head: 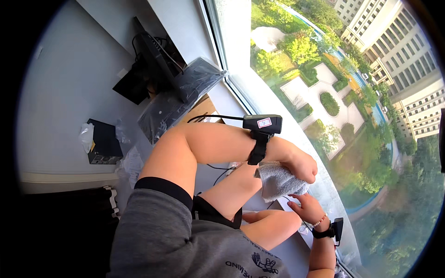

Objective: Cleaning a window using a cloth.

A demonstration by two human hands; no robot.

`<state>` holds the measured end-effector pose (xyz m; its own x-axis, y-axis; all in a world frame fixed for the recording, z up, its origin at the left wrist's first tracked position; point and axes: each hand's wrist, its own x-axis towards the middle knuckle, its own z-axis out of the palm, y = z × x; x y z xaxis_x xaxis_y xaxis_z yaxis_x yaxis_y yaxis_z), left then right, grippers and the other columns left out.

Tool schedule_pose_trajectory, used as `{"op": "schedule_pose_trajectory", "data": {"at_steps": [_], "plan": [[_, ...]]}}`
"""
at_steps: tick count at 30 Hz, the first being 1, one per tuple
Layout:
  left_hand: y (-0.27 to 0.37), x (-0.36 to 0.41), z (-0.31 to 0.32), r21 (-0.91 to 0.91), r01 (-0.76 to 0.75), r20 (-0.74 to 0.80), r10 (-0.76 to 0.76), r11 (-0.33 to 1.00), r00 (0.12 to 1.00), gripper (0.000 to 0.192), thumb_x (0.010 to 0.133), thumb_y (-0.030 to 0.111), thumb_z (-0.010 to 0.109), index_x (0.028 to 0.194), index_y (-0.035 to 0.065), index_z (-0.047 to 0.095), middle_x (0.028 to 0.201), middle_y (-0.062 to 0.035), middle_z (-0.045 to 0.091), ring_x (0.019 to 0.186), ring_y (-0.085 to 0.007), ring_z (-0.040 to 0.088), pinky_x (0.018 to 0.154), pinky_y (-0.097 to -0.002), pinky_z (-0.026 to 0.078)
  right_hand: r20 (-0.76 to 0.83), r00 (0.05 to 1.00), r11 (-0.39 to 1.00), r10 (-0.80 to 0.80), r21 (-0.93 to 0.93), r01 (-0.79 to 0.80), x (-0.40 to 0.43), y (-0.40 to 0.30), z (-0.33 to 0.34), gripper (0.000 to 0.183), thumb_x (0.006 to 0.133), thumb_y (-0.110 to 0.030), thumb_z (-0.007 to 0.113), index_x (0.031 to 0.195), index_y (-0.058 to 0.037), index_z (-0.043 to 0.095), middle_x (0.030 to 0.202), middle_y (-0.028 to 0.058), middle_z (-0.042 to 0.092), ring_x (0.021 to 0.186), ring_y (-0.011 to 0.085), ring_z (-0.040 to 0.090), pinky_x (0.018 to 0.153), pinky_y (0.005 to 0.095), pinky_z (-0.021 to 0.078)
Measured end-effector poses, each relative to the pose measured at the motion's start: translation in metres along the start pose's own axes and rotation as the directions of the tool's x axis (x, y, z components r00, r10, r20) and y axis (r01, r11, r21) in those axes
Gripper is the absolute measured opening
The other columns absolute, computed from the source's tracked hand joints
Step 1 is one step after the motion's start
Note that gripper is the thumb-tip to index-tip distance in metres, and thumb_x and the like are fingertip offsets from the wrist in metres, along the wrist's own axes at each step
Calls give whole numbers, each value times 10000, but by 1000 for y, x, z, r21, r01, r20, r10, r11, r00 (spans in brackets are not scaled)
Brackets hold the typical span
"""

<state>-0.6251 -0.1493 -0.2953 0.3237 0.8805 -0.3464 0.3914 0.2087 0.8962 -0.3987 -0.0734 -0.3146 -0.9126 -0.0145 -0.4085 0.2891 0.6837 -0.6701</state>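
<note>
My left hand (303, 166) is closed on a light grey terry cloth (280, 182), which hangs folded below the fist beside the window glass (326, 166). Just under the cloth is my right hand (307, 207), its fingers apart and holding nothing; its fingertips lie close to the cloth's lower edge, and whether they touch it is unclear. A black strap with a small camera device (262, 124) is on the left wrist, a cable running from it. The right wrist bears a beaded bracelet (320, 220) and a similar strapped device (336, 229).
A monitor (156, 59) stands near a plastic-wrapped dark panel (187, 90) and a cardboard box (201, 108) at the upper left. A black computer case (104, 142) with plastic bags is on the floor. The window sill (295, 212) runs below my hands; my bent legs are beside it.
</note>
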Motion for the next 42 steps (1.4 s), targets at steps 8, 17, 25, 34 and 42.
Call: {"op": "schedule_pose_trajectory", "data": {"at_steps": [8,17,25,34,42], "plan": [[-81,6,79,-343,-176,-213,106,923,971,258,1015,259,522,1017,18,615,902,-13,630,838,-88,572,756,-258,475,-415,909,961,22,259,95,6,61,94,292,959,-248,628,1160,-36,627,1071,99,659,943,224,651,821,343,523],[-85,-20,188,-475,-588,-768,18,655,640,241,1060,261,482,991,45,565,828,18,565,772,-63,503,721,-228,464,-577,784,549,228,742,386,-1,6,181,548,957,-253,661,1401,-12,448,1274,39,552,1102,96,519,940,268,437],[-104,-71,167,-206,-472,-511,317,857,799,326,987,338,621,1093,35,559,916,-31,616,851,-91,553,746,-241,461,-557,775,685,298,690,233,-51,-4,171,531,850,-258,780,1260,-8,554,1136,29,625,1010,111,589,871,269,485],[-127,-40,140,230,-367,-273,422,901,864,151,866,57,634,1007,43,684,902,-108,652,884,-225,609,795,-340,484,-749,643,306,161,657,688,-104,-19,137,383,902,-185,617,1199,44,538,1108,77,628,986,149,587,873,300,483],[-133,-42,90,204,-176,-840,264,963,474,235,802,6,649,1007,81,736,910,-90,554,825,-238,580,743,-334,496,-992,107,924,67,21,-381,-65,15,136,201,755,-20,684,947,-76,697,783,90,553,779,269,562,752,359,472]]}}
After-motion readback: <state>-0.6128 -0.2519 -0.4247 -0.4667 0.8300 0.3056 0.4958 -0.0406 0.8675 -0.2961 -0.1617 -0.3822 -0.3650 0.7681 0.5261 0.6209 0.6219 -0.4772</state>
